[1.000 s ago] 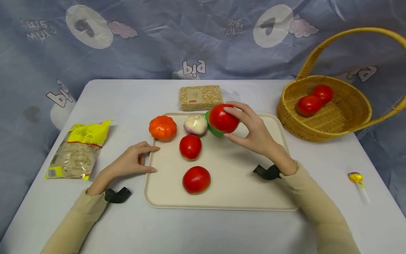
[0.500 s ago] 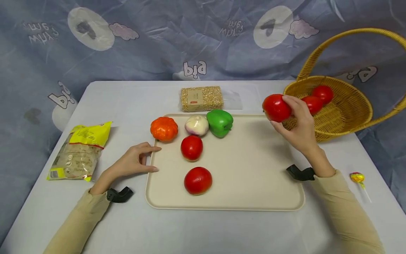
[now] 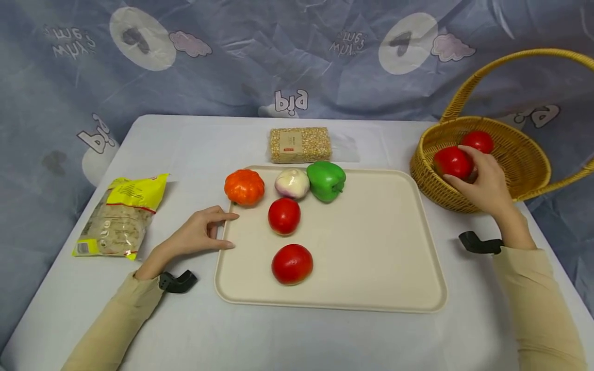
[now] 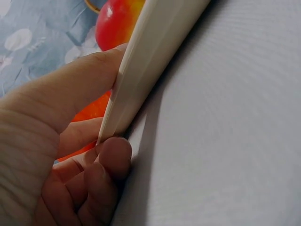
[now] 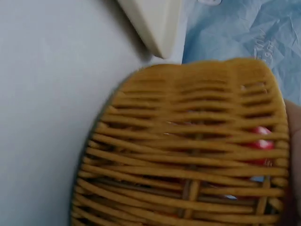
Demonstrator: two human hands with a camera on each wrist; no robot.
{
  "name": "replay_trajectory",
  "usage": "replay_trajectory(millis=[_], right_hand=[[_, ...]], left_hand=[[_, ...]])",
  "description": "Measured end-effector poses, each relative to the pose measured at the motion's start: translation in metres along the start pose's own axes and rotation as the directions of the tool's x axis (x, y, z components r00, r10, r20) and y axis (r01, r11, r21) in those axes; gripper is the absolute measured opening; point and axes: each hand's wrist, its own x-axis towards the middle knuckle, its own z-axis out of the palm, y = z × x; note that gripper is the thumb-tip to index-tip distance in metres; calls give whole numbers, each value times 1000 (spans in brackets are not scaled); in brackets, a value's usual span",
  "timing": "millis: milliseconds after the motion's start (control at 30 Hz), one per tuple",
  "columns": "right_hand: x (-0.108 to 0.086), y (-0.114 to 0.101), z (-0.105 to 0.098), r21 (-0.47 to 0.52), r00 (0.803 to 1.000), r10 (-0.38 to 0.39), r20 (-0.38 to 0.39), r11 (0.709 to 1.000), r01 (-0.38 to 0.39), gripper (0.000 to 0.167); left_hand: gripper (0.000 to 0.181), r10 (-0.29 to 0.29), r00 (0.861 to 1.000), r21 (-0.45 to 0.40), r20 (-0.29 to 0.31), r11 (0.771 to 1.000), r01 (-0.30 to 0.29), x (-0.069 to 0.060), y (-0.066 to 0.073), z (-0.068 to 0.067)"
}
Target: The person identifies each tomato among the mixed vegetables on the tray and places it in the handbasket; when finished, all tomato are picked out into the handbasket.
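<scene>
My right hand (image 3: pixel 487 180) is inside the near left part of the wicker basket (image 3: pixel 424 180), gripping a red tomato (image 3: pixel 452 162). Behind it in the basket lies another tomato (image 3: pixel 480 140). The right wrist view is mostly filled by the basket's woven side (image 5: pixel 188 141), with only a little of the hand at its right edge. My left hand (image 3: pixel 197 232) holds the left rim of the beige tray (image 3: pixel 371 247). In the left wrist view, its thumb and forefinger lie over the rim and the other fingers curl against the outside.
On the tray lie two tomatoes (image 3: pixel 292 264), a green bell pepper (image 3: pixel 326 180), a white-purple bulb (image 3: pixel 292 184) and an orange pumpkin (image 3: pixel 244 187) by the corner. A bag of grains (image 3: pixel 301 145) lies behind, a yellow-topped bag (image 3: pixel 122 216) at left. The basket handle (image 3: pixel 482 69) arches high.
My right hand has carried the tomato from above the green pepper rightward across the tray and down into the basket. The left hand has stayed at the tray's rim.
</scene>
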Motion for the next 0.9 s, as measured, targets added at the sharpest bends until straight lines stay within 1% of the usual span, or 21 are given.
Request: replay_trajectory(millis=[67, 167, 267, 367, 433, 533, 600, 733, 833, 900], right_hand=[[3, 7, -2, -12, 996, 5, 91, 1000, -4, 67], [9, 14, -5, -16, 984, 15, 179, 1000, -12, 67], [13, 18, -7, -28, 967, 70, 245, 998, -65, 67], [19, 23, -6, -39, 954, 110, 280, 994, -104, 64], [21, 26, -4, -48, 952, 127, 278, 992, -119, 62], [23, 28, 0, -47, 961, 142, 238, 990, -135, 58], [27, 25, 5, -45, 967, 150, 208, 989, -143, 57], [38, 16, 16, -38, 972, 169, 160, 985, -165, 56], [43, 12, 20, -51, 971, 197, 133, 980, -192, 56], [41, 12, 19, -58, 969, 217, 120, 976, -211, 56]], left_hand=[[59, 1, 1000, -4, 4, 1000, -1, 0, 0, 0], [59, -4, 1000, -8, 7, 1000, 4, 0, 0, 0], [58, -4, 1000, -12, 4, 1000, 4, 0, 0, 0], [57, -2, 1000, -15, -1, 1000, 2, 0, 0, 1], [57, 3, 1000, -15, -3, 1000, -3, 0, 0, 1], [56, 17, 1000, -7, -3, 1000, -17, -1, 0, 2], [55, 26, 1000, -2, -11, 1000, -26, -2, -1, 2], [55, 37, 999, 4, -25, 999, -36, -6, -3, 2], [55, 47, 999, 7, -21, 999, -47, -5, -2, 2], [55, 55, 998, 14, -14, 998, -55, -2, -1, 1]])
